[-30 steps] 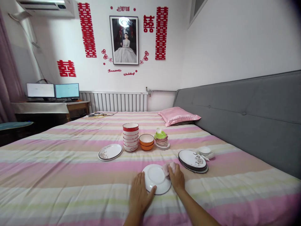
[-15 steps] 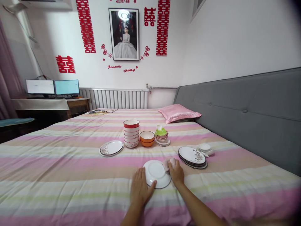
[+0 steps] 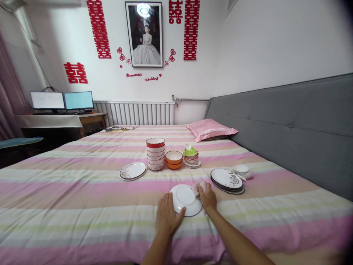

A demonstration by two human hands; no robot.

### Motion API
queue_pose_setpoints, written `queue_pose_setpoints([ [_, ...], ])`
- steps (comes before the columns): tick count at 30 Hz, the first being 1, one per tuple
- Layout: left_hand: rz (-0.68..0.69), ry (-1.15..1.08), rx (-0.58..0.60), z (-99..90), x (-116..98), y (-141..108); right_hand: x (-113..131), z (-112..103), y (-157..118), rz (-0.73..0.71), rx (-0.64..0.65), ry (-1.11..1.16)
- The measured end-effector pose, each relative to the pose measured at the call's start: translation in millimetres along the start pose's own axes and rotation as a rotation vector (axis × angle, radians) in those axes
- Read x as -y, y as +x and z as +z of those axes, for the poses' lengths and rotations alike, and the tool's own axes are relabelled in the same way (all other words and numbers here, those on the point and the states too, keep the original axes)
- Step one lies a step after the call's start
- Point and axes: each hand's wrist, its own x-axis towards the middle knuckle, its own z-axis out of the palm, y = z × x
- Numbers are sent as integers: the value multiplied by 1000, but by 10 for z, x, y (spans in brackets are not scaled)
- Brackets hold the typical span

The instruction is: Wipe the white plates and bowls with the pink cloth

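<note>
A white plate with a dark rim lies upside down on the striped bedsheet, its foot ring facing up. My left hand holds it at the near left, with long fingers along the rim and the thumb spread over the lower edge. Bunched in my right hand is a pale pink cloth, pressed onto the plate's upper right part. To the right is a stack of flower-patterned plates. Two similar plates lie overlapped at the left.
Beyond the plate stand a tall stack of bowls, two orange bowls and small stacked dishes with a green leaf-shaped one. Small white dishes sit by the right stack. A pink pillow rests against the grey headboard.
My view has tilted slightly down, so everything sits a little differently in the picture. Both hands keep their places on the plate, and the cloth stays near its upper right rim.
</note>
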Motion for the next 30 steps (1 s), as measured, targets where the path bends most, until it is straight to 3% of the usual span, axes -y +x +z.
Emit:
queue_pose_setpoints([
  [30,-17,34,48,-138,-162,78,7,-79,79,29,81,50],
])
